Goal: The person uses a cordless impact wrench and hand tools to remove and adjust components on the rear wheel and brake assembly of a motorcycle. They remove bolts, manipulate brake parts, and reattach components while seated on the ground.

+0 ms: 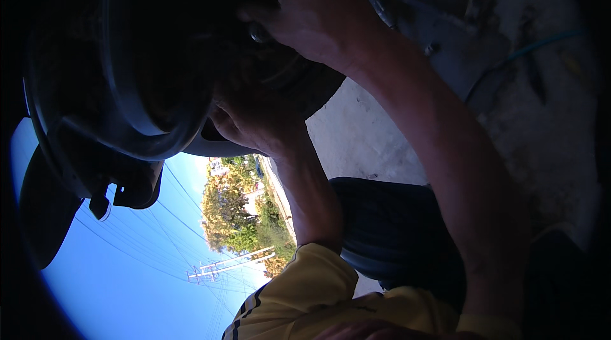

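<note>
My right hand reaches up into the deep shade under a dark vehicle part. Its fingers look curled, but whatever they grip is lost in the dark. A small round shiny metal end shows just under that hand. Lower down, my left hand reaches in beside a curved, dark glossy rim. Shadow covers its fingers, so their pose and any hold cannot be made out. A dark rounded edge lies between my two wrists.
Pale concrete ground spreads at the right, with a blue-green hose or cable and a small metal piece on it. A dark flap hangs at the left. My dark-clothed leg is below. Trees and a utility pole appear sideways beyond.
</note>
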Available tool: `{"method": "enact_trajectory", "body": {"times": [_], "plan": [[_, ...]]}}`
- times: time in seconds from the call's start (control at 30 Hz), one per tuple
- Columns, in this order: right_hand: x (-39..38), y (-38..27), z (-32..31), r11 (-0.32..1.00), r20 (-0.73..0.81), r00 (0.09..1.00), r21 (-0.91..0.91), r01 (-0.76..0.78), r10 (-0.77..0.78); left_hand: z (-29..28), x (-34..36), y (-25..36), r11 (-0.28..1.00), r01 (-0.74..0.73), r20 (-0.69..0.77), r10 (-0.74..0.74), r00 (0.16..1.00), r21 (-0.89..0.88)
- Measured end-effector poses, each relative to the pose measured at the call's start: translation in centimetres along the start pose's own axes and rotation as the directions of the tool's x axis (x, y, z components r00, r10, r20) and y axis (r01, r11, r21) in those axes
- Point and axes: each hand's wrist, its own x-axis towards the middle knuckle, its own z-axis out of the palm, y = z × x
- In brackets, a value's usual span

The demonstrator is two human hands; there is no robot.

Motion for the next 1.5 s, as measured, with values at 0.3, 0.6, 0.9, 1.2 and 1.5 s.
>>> {"method": "enact_trajectory", "body": {"times": [0.3, 0.6, 0.9, 1.2, 1.5], "plan": [[-0.8, -0.4, 0.0, 0.976, -0.016, 0.981, 0.102, -0.192, 0.195, -0.9, 0.3, 0.3, 0.989, 0.058, 0.213, -0.086, 0.973, 0.136], [-0.7, -0.7, -1.4, 0.984, -0.029, 0.983, 0.027, -0.178, 0.179, 0.4, -0.7, 2.4, 0.991, 0.135, 0.264, -0.124, 0.957, -0.023], [-0.6, -0.7, -1.1, 0.976, -0.055, 0.979, 0.104, -0.191, 0.198, -0.7, -0.5, 0.9, 0.985, 0.158, 0.227, -0.138, 0.964, -0.07], [-1.0, -0.2, -0.7, 0.993, -0.102, 0.988, -0.022, -0.116, 0.113, -1.7, -0.4, -0.7, 0.994, -0.103, 0.21, 0.108, 0.972, -0.034], [-0.8, -0.2, -0.4, 0.972, 0.014, 0.975, 0.075, -0.224, 0.223, 0.6, -0.2, 0.3, 0.99, -0.12, 0.201, 0.133, 0.971, -0.072]]}}
